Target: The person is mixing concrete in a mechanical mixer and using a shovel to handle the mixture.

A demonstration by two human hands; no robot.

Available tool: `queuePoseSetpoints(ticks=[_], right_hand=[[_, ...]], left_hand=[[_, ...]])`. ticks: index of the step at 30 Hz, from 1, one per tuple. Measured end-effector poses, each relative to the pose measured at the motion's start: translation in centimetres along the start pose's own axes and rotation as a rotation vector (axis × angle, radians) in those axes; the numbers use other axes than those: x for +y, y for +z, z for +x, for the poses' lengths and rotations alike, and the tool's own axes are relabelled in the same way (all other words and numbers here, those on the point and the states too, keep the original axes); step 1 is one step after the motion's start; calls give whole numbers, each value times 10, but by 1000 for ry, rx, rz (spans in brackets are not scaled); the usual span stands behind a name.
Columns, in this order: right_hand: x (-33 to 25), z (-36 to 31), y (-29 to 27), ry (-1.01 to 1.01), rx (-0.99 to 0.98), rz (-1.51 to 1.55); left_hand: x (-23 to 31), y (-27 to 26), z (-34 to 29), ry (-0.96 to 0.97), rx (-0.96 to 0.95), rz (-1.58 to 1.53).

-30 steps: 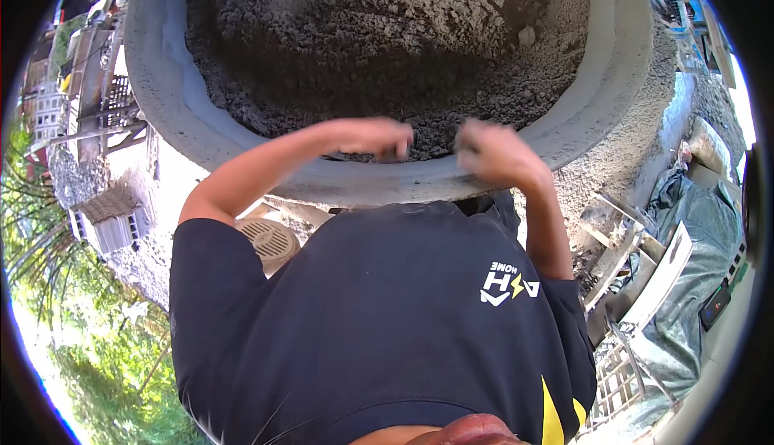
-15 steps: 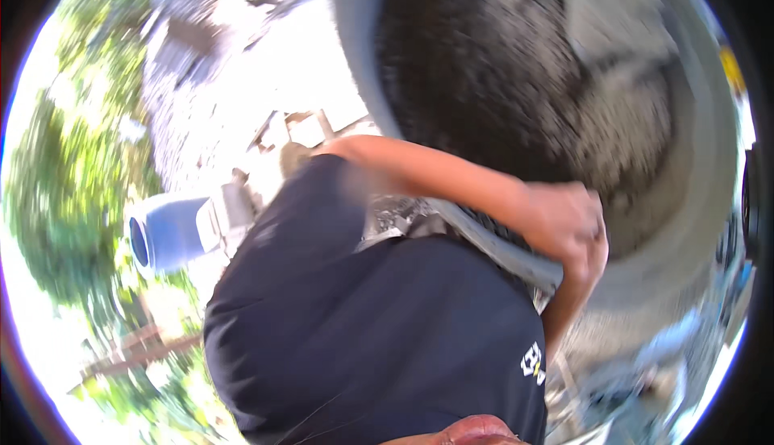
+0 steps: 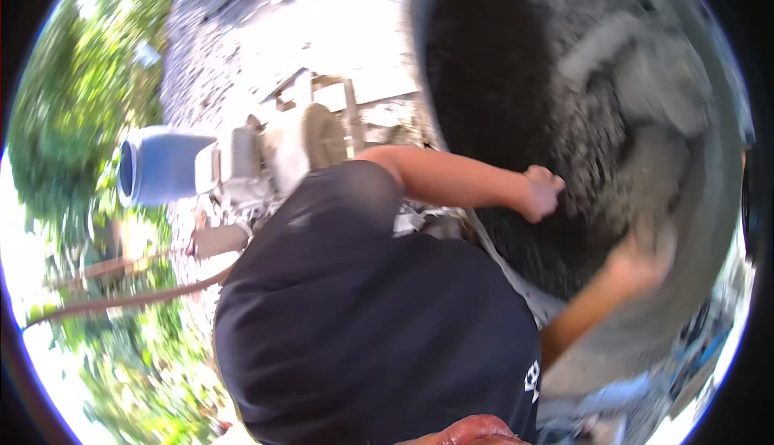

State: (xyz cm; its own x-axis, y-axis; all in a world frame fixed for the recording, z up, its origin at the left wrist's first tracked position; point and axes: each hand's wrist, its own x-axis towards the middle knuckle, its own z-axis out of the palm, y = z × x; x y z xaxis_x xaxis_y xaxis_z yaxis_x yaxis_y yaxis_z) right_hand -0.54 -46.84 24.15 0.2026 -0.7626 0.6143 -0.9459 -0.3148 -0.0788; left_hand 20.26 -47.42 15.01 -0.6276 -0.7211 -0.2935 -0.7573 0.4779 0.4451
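A large grey drum (image 3: 721, 195) with a round rim fills the upper right, like a concrete mixer's. Dark wet mix (image 3: 500, 66) lies inside it, with paler grey lumpy mix (image 3: 592, 131) beside it. Grey-coated slab-like pieces (image 3: 665, 82) stick out of the mix; their kind is unclear. My left hand (image 3: 544, 193) is over the drum's opening, fingers curled closed; whatever may be in it is hidden. My right hand (image 3: 645, 253), nearer the drum's lower right wall, is smeared by motion, so its fingers cannot be read.
A blue barrel (image 3: 165, 167) lies at the left beside grey machine parts (image 3: 242, 159). A wooden frame (image 3: 351, 114) and a pale sheet (image 3: 363, 50) are beyond my left arm. A brown hose or pole (image 3: 137, 300) crosses the lower left, before green plants.
My hands were together over the drum's near side; now they are apart, the left further left and the right further right. The view has shifted, and the slab-like pieces appear lower.
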Motion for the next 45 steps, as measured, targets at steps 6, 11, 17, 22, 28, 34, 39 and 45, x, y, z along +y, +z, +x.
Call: queuePoseSetpoints(ticks=[6,11,17,22,28,34,39,45], right_hand=[[-129,58,-4,253,-102,1485],[2,-17,-24,533,63,1145],[73,-200,-91,997,435,562],[-50,-454,-32,1700,246,1029],[-164,-454,-57,2271,-67,1144],[-195,-445,-75,2299,102,1275],[-197,-449,-91,2277,178,1379],[-193,-477,-126,2319,279,1570]], left_hand=[[7,27,5,304,176,-441],[24,19,33,13,-112,159],[50,37,31,260,-165,147],[71,20,27,507,-129,12],[51,13,-2,507,-151,-55],[50,9,-28,465,-184,-112],[21,19,-43,496,-208,-151],[4,27,-25,463,-72,-84]])
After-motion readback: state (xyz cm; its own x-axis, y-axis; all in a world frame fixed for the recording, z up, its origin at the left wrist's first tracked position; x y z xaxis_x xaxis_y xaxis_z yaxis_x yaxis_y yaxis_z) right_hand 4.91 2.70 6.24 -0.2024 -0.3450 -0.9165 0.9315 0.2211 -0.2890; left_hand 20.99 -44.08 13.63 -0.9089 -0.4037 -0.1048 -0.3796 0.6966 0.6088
